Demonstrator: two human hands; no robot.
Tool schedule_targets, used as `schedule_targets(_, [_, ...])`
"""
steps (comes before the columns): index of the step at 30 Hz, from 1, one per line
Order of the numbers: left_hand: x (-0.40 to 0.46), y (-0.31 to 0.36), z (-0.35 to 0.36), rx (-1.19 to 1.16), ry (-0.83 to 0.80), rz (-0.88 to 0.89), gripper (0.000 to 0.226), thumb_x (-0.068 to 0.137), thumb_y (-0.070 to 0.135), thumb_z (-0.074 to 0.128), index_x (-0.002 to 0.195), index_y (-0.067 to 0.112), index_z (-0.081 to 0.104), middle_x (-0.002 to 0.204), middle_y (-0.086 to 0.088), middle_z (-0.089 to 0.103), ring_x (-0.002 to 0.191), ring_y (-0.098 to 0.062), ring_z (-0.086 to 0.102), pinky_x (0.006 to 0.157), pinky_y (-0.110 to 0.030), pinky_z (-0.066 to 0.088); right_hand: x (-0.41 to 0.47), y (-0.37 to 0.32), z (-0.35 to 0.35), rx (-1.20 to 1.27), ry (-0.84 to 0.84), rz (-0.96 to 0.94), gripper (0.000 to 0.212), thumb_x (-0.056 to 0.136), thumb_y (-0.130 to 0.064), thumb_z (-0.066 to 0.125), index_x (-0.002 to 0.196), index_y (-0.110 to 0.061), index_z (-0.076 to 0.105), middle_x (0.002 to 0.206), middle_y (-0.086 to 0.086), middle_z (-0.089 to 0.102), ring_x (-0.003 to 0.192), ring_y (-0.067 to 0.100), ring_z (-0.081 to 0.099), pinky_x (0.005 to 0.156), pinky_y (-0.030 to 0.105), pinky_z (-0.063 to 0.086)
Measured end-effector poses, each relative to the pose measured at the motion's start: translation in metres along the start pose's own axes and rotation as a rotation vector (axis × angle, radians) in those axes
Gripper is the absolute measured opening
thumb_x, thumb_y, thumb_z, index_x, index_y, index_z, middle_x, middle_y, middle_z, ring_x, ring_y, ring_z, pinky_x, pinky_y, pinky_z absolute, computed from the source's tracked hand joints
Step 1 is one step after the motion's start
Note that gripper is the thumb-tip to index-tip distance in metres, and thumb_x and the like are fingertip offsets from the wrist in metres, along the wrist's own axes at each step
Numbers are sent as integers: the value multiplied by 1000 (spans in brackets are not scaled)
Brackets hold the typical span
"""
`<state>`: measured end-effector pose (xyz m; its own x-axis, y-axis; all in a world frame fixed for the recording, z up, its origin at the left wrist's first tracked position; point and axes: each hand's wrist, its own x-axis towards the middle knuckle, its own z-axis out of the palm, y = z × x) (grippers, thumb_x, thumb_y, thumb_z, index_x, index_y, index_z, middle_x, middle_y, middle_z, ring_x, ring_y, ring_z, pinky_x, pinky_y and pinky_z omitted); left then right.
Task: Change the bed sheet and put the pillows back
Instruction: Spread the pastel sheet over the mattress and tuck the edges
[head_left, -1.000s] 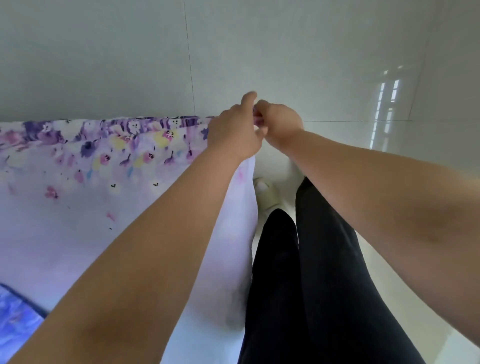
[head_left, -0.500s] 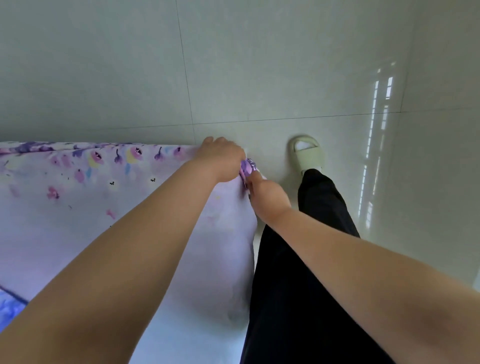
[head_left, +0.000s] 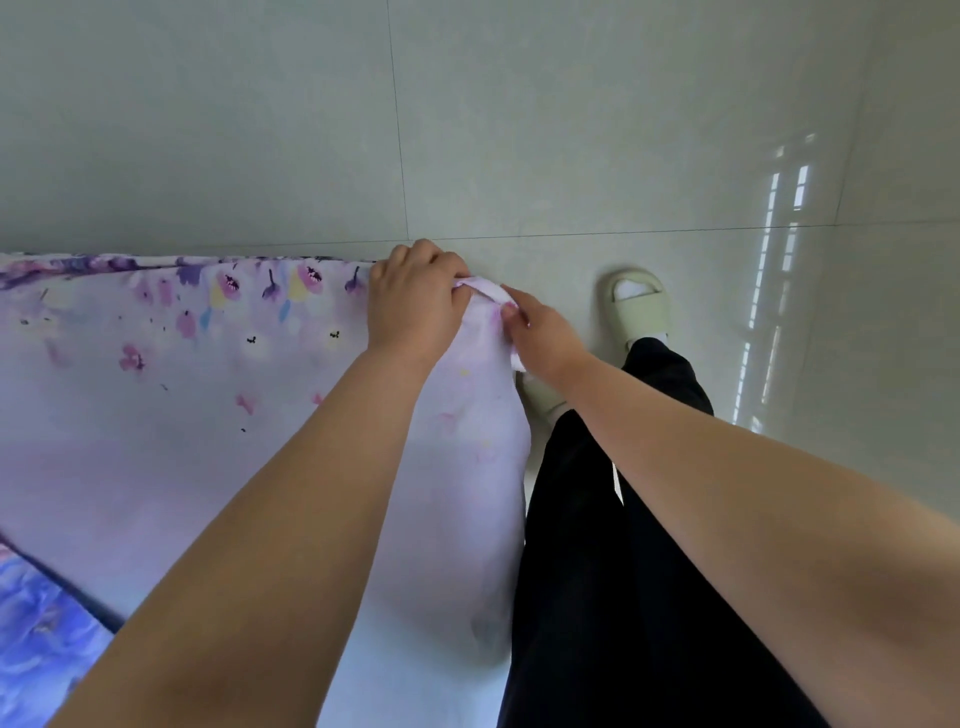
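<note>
Lilac cotton printed with flowers, the sheet (head_left: 156, 415) is lying spread over the bed, filling the left half of the view and hanging down at its right edge beside the person's black trousers (head_left: 597, 571). Both hands are meeting at the sheet's far right corner. The left hand (head_left: 413, 306) is lying knuckles-up on top of the corner, its fingers curling over a bunched fold of cloth and gripping it. The right hand (head_left: 545, 338) is coming in from the side, just beside the left, with its thumb and fingertips pinching the same fold where it turns down over the edge. The fold is sitting between the two hands, touching both. A pale slipper (head_left: 641, 312) is standing on the tiled floor (head_left: 571, 130) just right of the hands, and a second slipper (head_left: 543, 397) is partly hidden under the right wrist. A blue floral cloth (head_left: 41, 634) is showing at the lower left corner, beside the sheet. Compared with half a second ago, the corner is showing more pale fabric and less of the purple edge, the right hand is sitting higher and closer to the left, and more of the printed border is coming into view along the far edge.
</note>
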<state>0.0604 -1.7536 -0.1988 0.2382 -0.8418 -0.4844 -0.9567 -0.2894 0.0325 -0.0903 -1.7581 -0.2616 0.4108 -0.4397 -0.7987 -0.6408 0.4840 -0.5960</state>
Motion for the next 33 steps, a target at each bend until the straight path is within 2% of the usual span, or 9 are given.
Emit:
schedule_targets(7, [2, 3, 12, -54, 95, 90, 37, 87, 24, 57, 123, 16, 58, 131, -5, 52, 118, -29, 50, 99, -40, 36, 37, -21, -36, -555, 362, -63, 48, 95, -22, 44, 142, -32, 40, 155, 0, 28, 141, 26, 23, 109, 39, 23])
schedule_targets(13, [13, 16, 25, -100, -279, -182, 76, 84, 64, 46, 140, 13, 36, 141, -5, 48, 134, -22, 39, 115, -44, 19, 69, -25, -53, -609, 214, -11, 42, 89, -10, 33, 121, -26, 56, 109, 11, 58, 100, 34, 58, 70, 32, 37])
schedule_targets(16, [23, 28, 22, -45, -328, -144, 58, 88, 47, 48, 132, 9, 45, 133, -9, 53, 126, -26, 47, 109, -39, 27, 72, -26, -59, -449, 155, -22, 38, 94, -15, 36, 127, -17, 54, 119, 14, 58, 103, 34, 57, 69, 30, 36])
schedule_targets(20, [33, 42, 10, 44, -497, -57, 26, 92, 26, 43, 111, 15, 57, 115, -6, 62, 103, -25, 58, 84, -31, 36, 60, -3, -46, -571, 7, -2, 44, 96, -6, 37, 134, -22, 52, 129, 10, 58, 112, 31, 56, 83, 27, 42])
schedule_targets(23, [34, 47, 10, 81, -599, 5, 27, 95, 20, 36, 112, 20, 57, 116, -1, 61, 104, -22, 55, 82, -28, 36, 42, 3, -26, -104, 4, 35, 44, 94, -6, 40, 134, -19, 52, 125, 2, 60, 110, 17, 55, 85, 11, 36])
schedule_targets(25, [38, 47, 12, 59, -667, 23, 29, 97, 19, 32, 108, 19, 58, 114, 0, 60, 118, -23, 52, 85, -25, 40, 40, -3, -13, 203, 67, 50, 40, 94, -16, 37, 128, -19, 58, 108, -3, 65, 105, 13, 56, 94, 17, 36])
schedule_targets(27, [43, 45, 7, 62, -741, 3, 36, 99, 22, 29, 115, 12, 59, 125, -8, 58, 123, -29, 50, 100, -36, 40, 40, -10, -3, 218, 5, 157, 52, 92, -51, 28, 99, -22, 71, 93, 0, 68, 94, 16, 60, 94, 28, 39])
schedule_targets(30, [53, 40, -4, 20, -855, 12, 38, 96, 34, 34, 103, 14, 65, 120, -10, 62, 109, -32, 57, 99, -42, 42, 21, -13, 7, 367, -149, 249, 80, 89, -73, 11, 41, -26, 55, 45, -2, 50, 43, 14, 45, 55, 25, 30])
schedule_targets(33, [52, 34, -24, -22, -927, 76, 34, 90, 35, 42, 84, 18, 71, 95, -5, 70, 83, -22, 64, 71, -31, 48, -4, -19, 11, 481, -125, 196, 74, 90, -73, 12, 43, -33, 53, 42, -12, 46, 47, 10, 38, 51, 25, 26])
